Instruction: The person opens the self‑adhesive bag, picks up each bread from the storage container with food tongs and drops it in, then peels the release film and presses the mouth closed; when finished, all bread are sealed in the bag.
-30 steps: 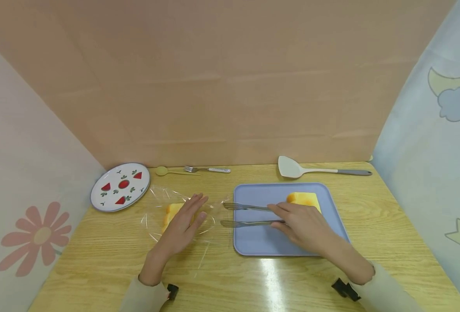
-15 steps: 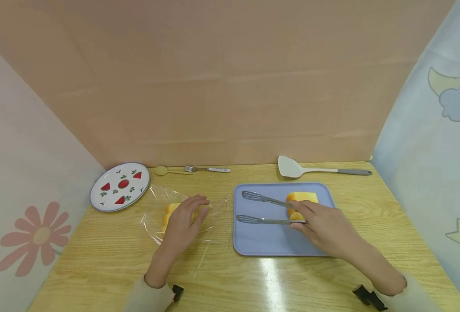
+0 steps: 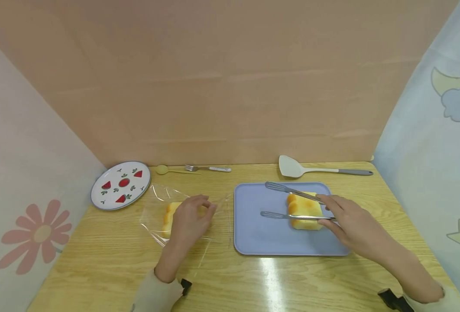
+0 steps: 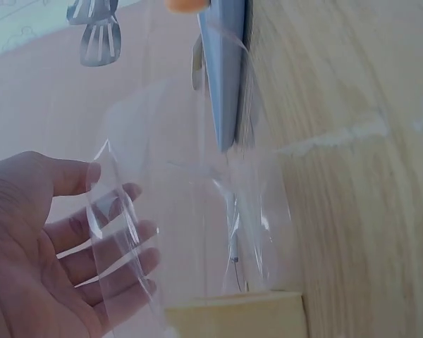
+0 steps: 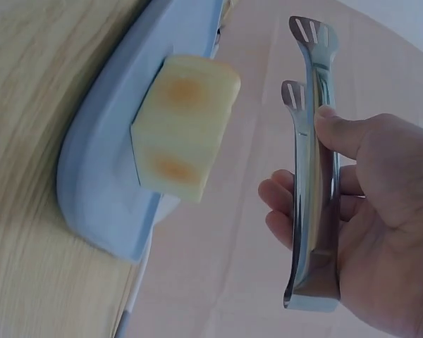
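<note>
- Sitting amid clear film (image 3: 220,225), the left loaf (image 3: 171,214) is best undisturbed.
- Left hand (image 3: 191,219), thumb and fingers parted, shows no pinch; steady film lightly.
- Tray (image 3: 259,238) bears the right loaf (image 3: 305,207), ungripped.
- Right hand (image 3: 352,223) grips tongs (image 5: 324,211), arms spread; best lowered level.

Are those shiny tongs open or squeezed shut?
Open. The right hand holds the tongs, and the head view shows their two slotted ends spread apart.

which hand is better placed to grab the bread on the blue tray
Probably the right hand, which holds the tongs, spread above the bread on the blue tray. The left hand has no tongs and is at the clear plastic, left of the tray.
</note>
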A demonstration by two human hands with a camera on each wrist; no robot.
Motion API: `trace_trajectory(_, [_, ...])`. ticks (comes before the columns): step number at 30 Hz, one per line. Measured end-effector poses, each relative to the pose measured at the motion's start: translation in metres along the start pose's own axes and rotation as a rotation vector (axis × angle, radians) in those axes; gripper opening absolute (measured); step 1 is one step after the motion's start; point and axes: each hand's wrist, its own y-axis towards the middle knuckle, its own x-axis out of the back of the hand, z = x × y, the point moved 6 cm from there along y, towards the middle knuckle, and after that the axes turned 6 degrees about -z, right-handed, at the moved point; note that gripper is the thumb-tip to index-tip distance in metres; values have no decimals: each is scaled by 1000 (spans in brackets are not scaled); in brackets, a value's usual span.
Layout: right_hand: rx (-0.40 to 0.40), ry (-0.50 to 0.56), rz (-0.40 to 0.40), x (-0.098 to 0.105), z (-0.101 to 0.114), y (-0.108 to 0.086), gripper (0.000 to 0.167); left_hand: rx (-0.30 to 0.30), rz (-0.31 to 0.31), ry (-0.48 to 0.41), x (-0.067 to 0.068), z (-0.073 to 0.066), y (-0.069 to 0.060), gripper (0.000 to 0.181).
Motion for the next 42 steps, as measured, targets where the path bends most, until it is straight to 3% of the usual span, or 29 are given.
trace_trajectory(5, [-27,0,3,8,-14,-6,65,-60,30,-36,-2,1,8,13])
trace_trajectory(11, [-53,-19,23,14,-34,-17,62,-55,158,-46,-7,12,16,16])
trace_trajectory(15, [-84,-27,42,16,-46,-26,58,-110,220,8,-13,14,15,18])
trace_trajectory(22, [-210,22,117,19,-62,-42,51,-230,175,100,-18,14,13,15])
trace_trajectory(28, [-228,-30,137,19,-69,-47,53,-285,138,124,-18,17,12,14])
trace_trajectory(36, [-222,-76,128,17,-73,-51,52,-304,201,30,-19,21,11,9])
trace_trajectory(42, [-224,-90,132,17,-77,-54,54,-248,181,-9,-17,24,12,7])
